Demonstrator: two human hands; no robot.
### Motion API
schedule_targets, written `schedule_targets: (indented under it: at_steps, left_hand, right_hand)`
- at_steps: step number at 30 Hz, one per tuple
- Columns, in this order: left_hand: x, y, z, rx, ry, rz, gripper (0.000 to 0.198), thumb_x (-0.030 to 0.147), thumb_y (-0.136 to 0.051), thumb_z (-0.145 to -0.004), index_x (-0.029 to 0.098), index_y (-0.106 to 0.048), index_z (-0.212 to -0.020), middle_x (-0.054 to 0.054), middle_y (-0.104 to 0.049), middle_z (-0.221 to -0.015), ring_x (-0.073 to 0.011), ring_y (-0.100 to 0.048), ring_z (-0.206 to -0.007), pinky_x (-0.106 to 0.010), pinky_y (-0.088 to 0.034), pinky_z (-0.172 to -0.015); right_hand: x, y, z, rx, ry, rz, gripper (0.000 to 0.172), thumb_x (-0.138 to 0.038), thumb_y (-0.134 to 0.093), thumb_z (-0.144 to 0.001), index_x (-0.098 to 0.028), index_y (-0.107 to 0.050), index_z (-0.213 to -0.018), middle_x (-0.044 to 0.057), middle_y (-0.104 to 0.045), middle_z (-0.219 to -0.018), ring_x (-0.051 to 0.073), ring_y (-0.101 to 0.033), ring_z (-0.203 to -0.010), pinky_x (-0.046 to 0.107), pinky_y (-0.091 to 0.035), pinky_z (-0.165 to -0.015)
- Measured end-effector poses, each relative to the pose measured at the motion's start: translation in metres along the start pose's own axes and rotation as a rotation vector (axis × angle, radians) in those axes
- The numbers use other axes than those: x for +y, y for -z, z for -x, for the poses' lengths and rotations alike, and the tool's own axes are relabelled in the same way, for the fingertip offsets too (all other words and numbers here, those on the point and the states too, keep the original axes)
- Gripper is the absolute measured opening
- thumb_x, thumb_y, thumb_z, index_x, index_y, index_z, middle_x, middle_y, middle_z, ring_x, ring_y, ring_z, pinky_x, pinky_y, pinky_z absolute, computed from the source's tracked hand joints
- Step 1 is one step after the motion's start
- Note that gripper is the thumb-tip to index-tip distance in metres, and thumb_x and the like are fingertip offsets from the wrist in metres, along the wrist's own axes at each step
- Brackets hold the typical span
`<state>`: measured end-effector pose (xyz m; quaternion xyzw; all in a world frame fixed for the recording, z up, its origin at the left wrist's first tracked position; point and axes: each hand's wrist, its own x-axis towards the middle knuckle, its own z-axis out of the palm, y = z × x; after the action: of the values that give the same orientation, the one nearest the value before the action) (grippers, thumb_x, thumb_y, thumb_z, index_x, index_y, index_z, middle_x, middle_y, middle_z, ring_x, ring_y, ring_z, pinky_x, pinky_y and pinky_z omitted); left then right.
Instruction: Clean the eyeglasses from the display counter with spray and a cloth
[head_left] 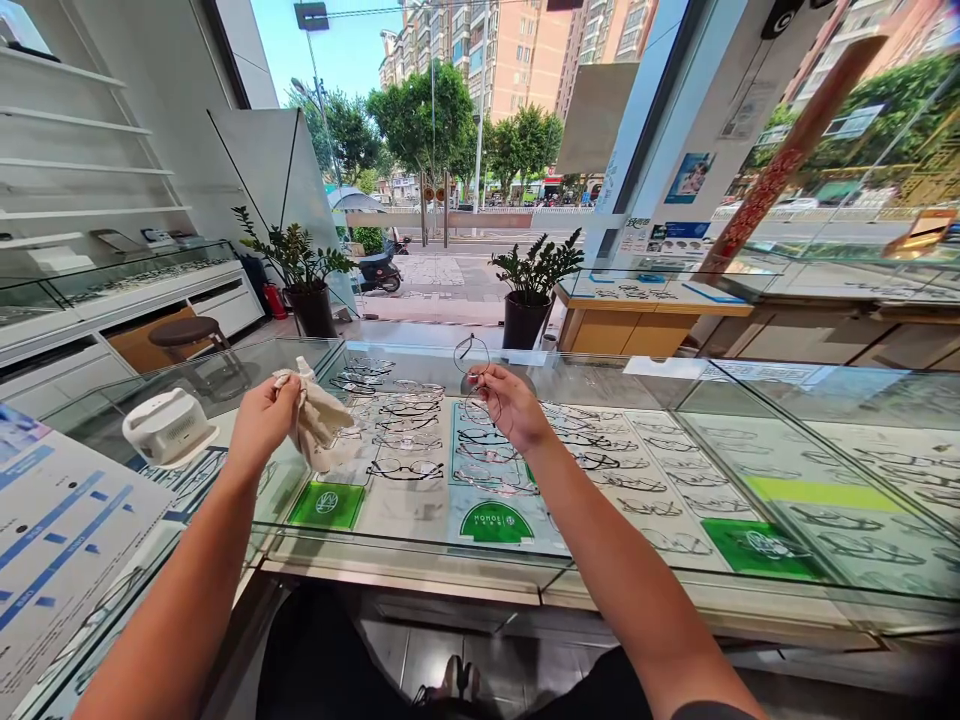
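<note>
My hands are both busy over the glass-topped surface. Left hand has thumb and fingers pinched together on a beige cloth, which just hangs down loose. Right hand has a thin-rimmed pair of round eyeglasses in a fingertip grip, turned so one lens sits above the other.

As for progress: picking up is done, one item per side. Cloth and lenses are well apart though, so I'd say no wiping is going on right this second, and honestly can't tell if the lenses have had a rub or not. Neither item is set down yet.

The glasses are up at the tips of my right fingers, out toward the surface's far edge, off to the right of the cloth and left hand. Below, rows of eyeglass frames run back from the front edge.
</note>
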<state>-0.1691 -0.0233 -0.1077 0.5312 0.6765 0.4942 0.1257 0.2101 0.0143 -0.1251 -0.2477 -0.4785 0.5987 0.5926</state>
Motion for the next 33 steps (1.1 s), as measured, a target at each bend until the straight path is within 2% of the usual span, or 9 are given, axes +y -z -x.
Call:
schedule_targets:
  at_steps: [5, 9, 12, 18, 23, 26, 30, 31, 33]
  left_hand:
    - [-0.035, 0.019, -0.002, 0.031, 0.047, -0.294, 0.031, 0.047, -0.059, -0.087, 0.020, -0.063, -0.074, -0.005, -0.064, -0.068, -0.0223, -0.054, -0.068, -0.030, -0.034, -0.064]
    - [-0.047, 0.031, -0.002, 0.041, 0.071, -0.391, 0.023, 0.042, -0.063, -0.085, 0.022, -0.060, -0.073, -0.004, -0.060, -0.067, -0.0227, -0.049, -0.067, -0.029, -0.029, -0.067]
    - [-0.045, 0.037, -0.003, 0.070, 0.081, -0.469, 0.023, 0.041, -0.063, -0.084, 0.024, -0.054, -0.070, -0.003, -0.053, -0.061, -0.0240, -0.043, -0.065, -0.030, -0.025, -0.070]
    - [-0.027, 0.048, -0.006, 0.138, 0.094, -0.671, 0.031, 0.043, -0.053, -0.093, 0.027, -0.039, -0.071, 0.000, -0.039, -0.056, -0.0309, -0.049, -0.073, -0.033, -0.022, -0.078]
    - [-0.020, 0.055, -0.013, 0.174, 0.045, -0.771, 0.030, 0.044, -0.045, -0.096, 0.026, -0.031, -0.076, 0.004, -0.025, -0.060, -0.0248, -0.034, -0.067, -0.032, -0.016, -0.078]
    - [-0.021, 0.060, -0.020, 0.241, -0.011, -0.857, 0.029, 0.040, -0.043, -0.094, 0.025, -0.025, -0.077, 0.005, -0.021, -0.062, -0.0237, -0.032, -0.067, -0.032, -0.014, -0.079]
    - [-0.021, 0.066, -0.024, 0.288, -0.107, -0.978, 0.026, 0.040, -0.036, -0.098, 0.024, -0.030, -0.078, 0.001, -0.041, -0.064, -0.0245, -0.045, -0.071, -0.033, -0.021, -0.080]
    - [-0.020, 0.066, -0.024, 0.255, -0.119, -1.011, 0.025, 0.040, -0.035, -0.099, 0.024, -0.035, -0.079, -0.002, -0.049, -0.067, -0.0254, -0.051, -0.073, -0.034, -0.024, -0.081]
    - [-0.020, 0.061, -0.022, 0.081, -0.149, -1.052, 0.023, 0.036, -0.036, -0.099, 0.023, -0.048, -0.084, -0.007, -0.065, -0.076, -0.0283, -0.063, -0.082, -0.036, -0.031, -0.082]
  right_hand:
    - [-0.001, -0.001, 0.001, 0.008, -0.004, 0.011, 0.024, -0.040, -0.085, -0.072, -0.023, -0.074, -0.082, 0.005, -0.070, -0.106, 0.020, -0.063, -0.102, 0.030, -0.042, -0.076]
    - [-0.002, -0.002, 0.003, -0.004, -0.002, 0.022, 0.023, -0.040, -0.084, -0.073, -0.023, -0.073, -0.082, 0.006, -0.070, -0.104, 0.021, -0.064, -0.104, 0.030, -0.043, -0.077]
    - [-0.002, -0.001, 0.003, -0.010, 0.009, 0.023, 0.021, -0.039, -0.084, -0.074, -0.023, -0.071, -0.080, 0.006, -0.070, -0.105, 0.022, -0.064, -0.106, 0.031, -0.045, -0.079]
    - [0.000, 0.002, 0.002, -0.020, 0.007, 0.003, 0.020, -0.038, -0.084, -0.076, -0.023, -0.074, -0.083, 0.005, -0.070, -0.104, 0.021, -0.064, -0.105, 0.031, -0.045, -0.081]
    - [0.001, 0.004, 0.000, -0.031, 0.011, 0.011, 0.020, -0.038, -0.083, -0.077, -0.022, -0.075, -0.085, 0.005, -0.070, -0.106, 0.020, -0.064, -0.105, 0.030, -0.046, -0.082]
    - [0.001, 0.005, 0.000, -0.032, 0.013, 0.010, 0.019, -0.038, -0.083, -0.077, -0.022, -0.075, -0.084, 0.006, -0.071, -0.108, 0.020, -0.063, -0.105, 0.031, -0.046, -0.082]
    - [0.002, 0.005, -0.001, -0.050, 0.015, -0.020, 0.019, -0.038, -0.085, -0.078, -0.022, -0.077, -0.085, 0.005, -0.070, -0.104, 0.019, -0.062, -0.104, 0.029, -0.044, -0.081]
    - [0.002, 0.006, -0.001, -0.056, 0.015, -0.026, 0.019, -0.038, -0.086, -0.078, -0.022, -0.078, -0.084, 0.005, -0.069, -0.104, 0.019, -0.062, -0.104, 0.028, -0.044, -0.081]
    - [0.002, 0.005, -0.001, -0.061, 0.013, -0.037, 0.020, -0.038, -0.087, -0.077, -0.021, -0.077, -0.082, 0.004, -0.069, -0.103, 0.018, -0.061, -0.103, 0.027, -0.043, -0.081]
